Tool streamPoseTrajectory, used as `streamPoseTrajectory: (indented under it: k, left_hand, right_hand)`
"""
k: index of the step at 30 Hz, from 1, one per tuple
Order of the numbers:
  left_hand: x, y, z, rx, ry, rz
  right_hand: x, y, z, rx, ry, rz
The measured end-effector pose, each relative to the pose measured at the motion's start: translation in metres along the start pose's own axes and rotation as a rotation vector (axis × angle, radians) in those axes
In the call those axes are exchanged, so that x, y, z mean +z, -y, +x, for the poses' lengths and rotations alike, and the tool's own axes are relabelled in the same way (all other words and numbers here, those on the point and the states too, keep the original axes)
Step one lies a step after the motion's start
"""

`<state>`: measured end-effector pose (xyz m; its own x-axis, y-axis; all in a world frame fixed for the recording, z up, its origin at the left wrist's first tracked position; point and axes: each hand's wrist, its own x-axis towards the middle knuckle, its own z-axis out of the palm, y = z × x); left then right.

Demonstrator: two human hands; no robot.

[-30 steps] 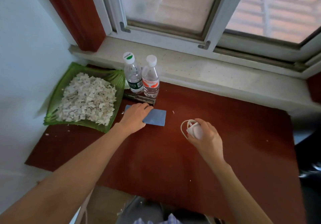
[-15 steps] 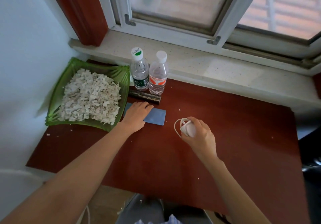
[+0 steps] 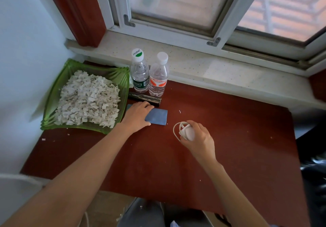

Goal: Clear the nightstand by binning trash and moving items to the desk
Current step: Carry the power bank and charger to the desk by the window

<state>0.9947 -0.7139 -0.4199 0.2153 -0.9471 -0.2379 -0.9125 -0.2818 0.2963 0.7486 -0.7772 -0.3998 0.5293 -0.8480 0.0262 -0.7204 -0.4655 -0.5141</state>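
Observation:
On the red-brown desk top (image 3: 220,138) lies a flat blue rectangular card (image 3: 157,116). My left hand (image 3: 136,116) rests flat over its left half, fingers curled at its far edge. My right hand (image 3: 197,138) is closed around a white charger (image 3: 187,133) with its coiled white cable (image 3: 175,131), just above the surface. A dark slim stick-shaped object (image 3: 144,98) lies behind the blue card, in front of two clear water bottles, one green-labelled (image 3: 139,73), one orange-labelled (image 3: 158,76).
A green glass dish (image 3: 114,76) heaped with white paper scraps (image 3: 88,98) sits at the left by the pale wall. A stone window sill (image 3: 220,69) and sliding window run along the back. Small white crumbs dot the surface.
Both hands have stayed nearly still on the card and the charger. The camera view has shifted slightly.

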Motion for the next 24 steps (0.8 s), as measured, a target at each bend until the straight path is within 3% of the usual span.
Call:
streamPoseTrajectory:
  k: [7, 11, 19, 24]
  left_hand:
    - [-0.010, -0.012, -0.031, 0.140, -0.392, -0.062]
    - [-0.021, -0.015, -0.066, 0.092, -0.612, 0.009]
    - [-0.005, 0.005, -0.129, -0.166, -0.683, 0.043]
    - [0.003, 0.017, -0.147, -0.220, -0.678, 0.059]
  right_hand:
    - [0.006, 0.012, 0.005, -0.046, 0.001, 0.046]
    - [0.027, 0.030, 0.005, -0.083, 0.082, 0.093]
    - [0.085, 0.068, 0.001, -0.236, 0.241, 0.126]
    - [0.107, 0.085, 0.004, -0.304, 0.263, 0.127]
